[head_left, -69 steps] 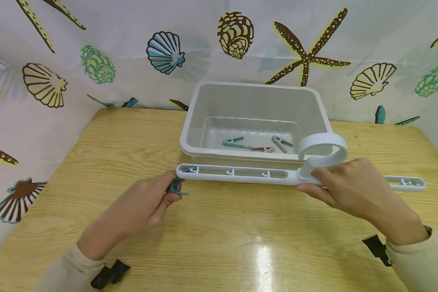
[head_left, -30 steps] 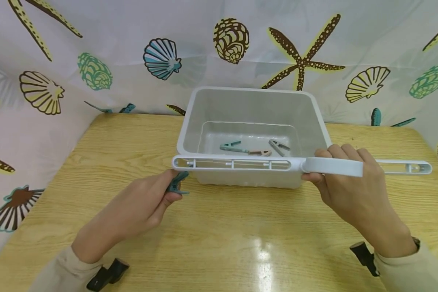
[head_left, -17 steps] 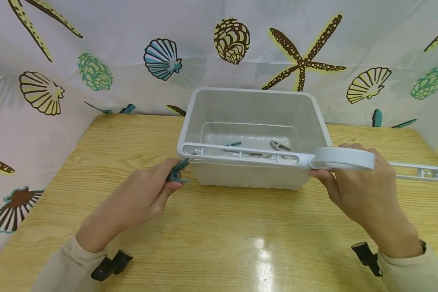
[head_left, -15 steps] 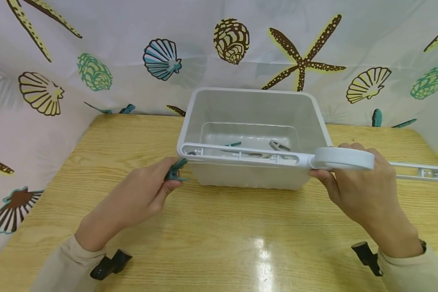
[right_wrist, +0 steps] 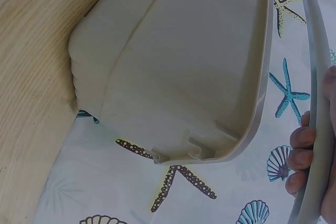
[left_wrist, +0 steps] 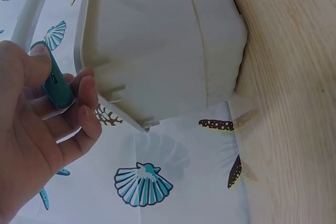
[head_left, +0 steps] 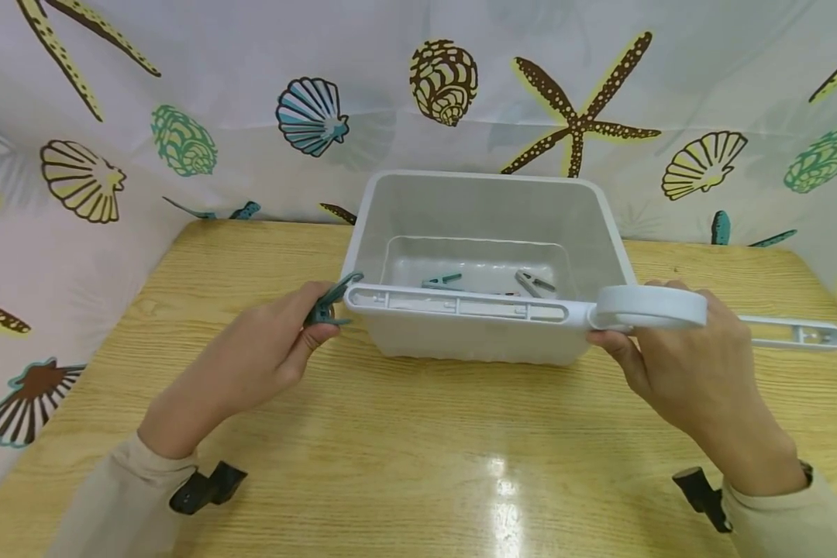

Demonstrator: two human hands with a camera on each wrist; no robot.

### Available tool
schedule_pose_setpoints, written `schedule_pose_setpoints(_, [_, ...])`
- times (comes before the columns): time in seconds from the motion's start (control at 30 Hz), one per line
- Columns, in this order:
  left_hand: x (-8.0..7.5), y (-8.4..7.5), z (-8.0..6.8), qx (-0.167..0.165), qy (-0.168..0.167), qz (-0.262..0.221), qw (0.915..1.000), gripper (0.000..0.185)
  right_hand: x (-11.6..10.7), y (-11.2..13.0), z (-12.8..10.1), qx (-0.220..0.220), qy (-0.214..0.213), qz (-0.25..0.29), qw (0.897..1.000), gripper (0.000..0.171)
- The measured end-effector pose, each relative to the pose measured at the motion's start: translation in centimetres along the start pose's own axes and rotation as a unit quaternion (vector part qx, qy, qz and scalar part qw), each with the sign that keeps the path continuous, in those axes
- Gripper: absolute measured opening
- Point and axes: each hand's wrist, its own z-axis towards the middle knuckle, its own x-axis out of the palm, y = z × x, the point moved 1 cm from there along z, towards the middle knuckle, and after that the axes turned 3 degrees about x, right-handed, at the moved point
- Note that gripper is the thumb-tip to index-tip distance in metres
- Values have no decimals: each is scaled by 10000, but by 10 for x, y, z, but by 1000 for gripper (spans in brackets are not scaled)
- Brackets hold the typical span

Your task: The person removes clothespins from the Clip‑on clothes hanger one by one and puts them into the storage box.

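Observation:
My left hand (head_left: 268, 345) pinches a teal clothespin (head_left: 329, 304) between thumb and fingers, just left of the hanger's end. One leg of the clothespin rises beside the tip of the bar. In the left wrist view the clothespin (left_wrist: 56, 86) lies under my thumb. My right hand (head_left: 694, 372) grips a long white clip hanger (head_left: 460, 304) near its middle, with slots and small pegs along its bar. The hanger's curved hook (head_left: 650, 304) tilts back over my right knuckles. The right wrist view shows fingers (right_wrist: 302, 158) curled round the bar.
A whitish plastic tub (head_left: 481, 337) stands behind the hanger, whose bar overlaps its front rim. Inside lie a teal clothespin (head_left: 441, 283), a grey one (head_left: 534, 284) and a third mostly hidden by the bar. A shell-print cloth (head_left: 377, 93) backs the wooden table (head_left: 418, 442).
The hanger has risen in view over the tub's front rim, its hook tipping toward me. My left hand has moved the clothespin up and left; its dark tip no longer shows in the end slot.

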Motion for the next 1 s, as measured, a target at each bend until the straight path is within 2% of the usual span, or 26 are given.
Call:
schedule_pose_setpoints(0.1, [-2, 3, 2, -46, 15, 50, 10000, 28, 1, -1, -3, 13, 38, 31, 10000, 67])
schedule_pose_setpoints(0.37, [-9, 10, 12, 80, 31, 214, 9997, 27, 3, -1, -6, 59, 79, 70, 9999, 67])
schedule_pose_setpoints(0.6, [-15, 13, 29, -4, 296, 225, 9993, 25, 2, 0, -9, 64, 174, 104, 9998, 68])
schedule_pose_setpoints(0.83, [-19, 10, 44, -11, 480, 182, 9987, 18, 2, 4, -13, 63, 487, 118, 9987, 69])
schedule_pose_setpoints(1.0, [-15, 8, 54, 43, 429, 188, 9989, 18, 2, 8, -15, 72, 731, 196, 9971, 69])
